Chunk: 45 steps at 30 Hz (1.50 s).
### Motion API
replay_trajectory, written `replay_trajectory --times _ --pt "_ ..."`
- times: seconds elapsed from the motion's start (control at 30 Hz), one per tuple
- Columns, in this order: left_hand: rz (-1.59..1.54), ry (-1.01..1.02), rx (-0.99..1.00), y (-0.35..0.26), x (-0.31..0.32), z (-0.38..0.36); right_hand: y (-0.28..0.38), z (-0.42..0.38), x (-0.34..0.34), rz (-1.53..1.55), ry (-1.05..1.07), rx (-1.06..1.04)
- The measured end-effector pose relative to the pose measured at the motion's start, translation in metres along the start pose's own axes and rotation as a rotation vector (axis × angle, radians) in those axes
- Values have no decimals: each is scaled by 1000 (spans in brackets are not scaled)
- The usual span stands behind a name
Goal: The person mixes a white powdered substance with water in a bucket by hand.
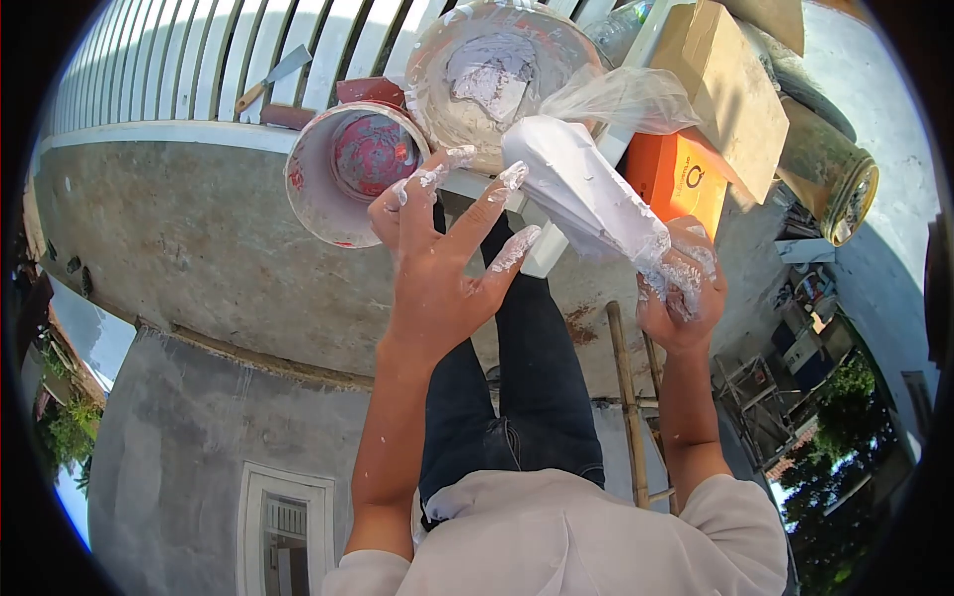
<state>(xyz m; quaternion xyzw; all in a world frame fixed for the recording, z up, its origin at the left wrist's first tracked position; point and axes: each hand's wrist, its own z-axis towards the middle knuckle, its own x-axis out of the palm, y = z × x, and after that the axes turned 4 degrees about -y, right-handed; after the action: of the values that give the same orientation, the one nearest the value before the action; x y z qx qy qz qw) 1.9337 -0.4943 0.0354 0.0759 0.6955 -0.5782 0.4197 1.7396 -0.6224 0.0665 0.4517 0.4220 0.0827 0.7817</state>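
My right hand (686, 283) is closed round the gathered neck of a white plastic bag (581, 184), its fingers coated in white paste. The bag's rounded end points up and left, towards a round tub (427, 94) with white paste (492, 74) inside. My left hand (447, 233) is held in the air with its fingers spread and white paste on the tips, holding nothing. It is near the left side of the bag, below the tub. A white bucket (323, 214) with a red and grey stained inside stands to the left of it.
A scraper with a wooden handle (273, 77) lies on white slats (209, 60). To the right are an orange box (668, 179), a cardboard box (730, 94), clear plastic film (636, 99) and a tin (830, 174). A bamboo ladder (626, 407) is lower right.
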Motion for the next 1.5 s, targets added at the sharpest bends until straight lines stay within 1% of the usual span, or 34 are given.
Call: replay_trajectory --times 0.03,0.13,0.23,0.33,0.53,0.73,0.83,0.93,1.03,1.13,1.23,1.33,1.43,1.5 --pt "-1 62 4 0 -2 4 2 0 -1 -19 32 -16" --pt "-57 148 15 -1 0 9 7 -2 2 41 47 -13" --pt "-104 136 83 3 7 5 10 -2 5 73 54 -39" --pt "-168 96 96 13 13 -8 16 -5 7 91 78 -11" --pt "-309 35 27 20 10 -30 22 -6 10 74 186 -71" --pt "-307 0 53 25 0 -40 25 -11 12 114 240 -82" --pt "-288 43 64 26 -6 -42 27 -12 14 124 247 -93" --pt "-310 40 39 23 -10 -40 30 -11 17 139 255 -104" --pt "-295 184 -21 33 -10 -48 31 -13 19 137 259 -122" --pt "-275 217 -18 31 -13 -43 34 -10 19 121 284 -144" --pt "-304 194 34 37 -10 -44 36 -9 20 107 319 -175" --pt "-343 157 14 36 -10 -47 40 -14 22 119 323 -185" --pt "-303 154 13 36 -11 -56 43 -21 25 110 278 -205" --pt "-377 58 -48 35 -6 -71 46 -26 26 104 251 -212"
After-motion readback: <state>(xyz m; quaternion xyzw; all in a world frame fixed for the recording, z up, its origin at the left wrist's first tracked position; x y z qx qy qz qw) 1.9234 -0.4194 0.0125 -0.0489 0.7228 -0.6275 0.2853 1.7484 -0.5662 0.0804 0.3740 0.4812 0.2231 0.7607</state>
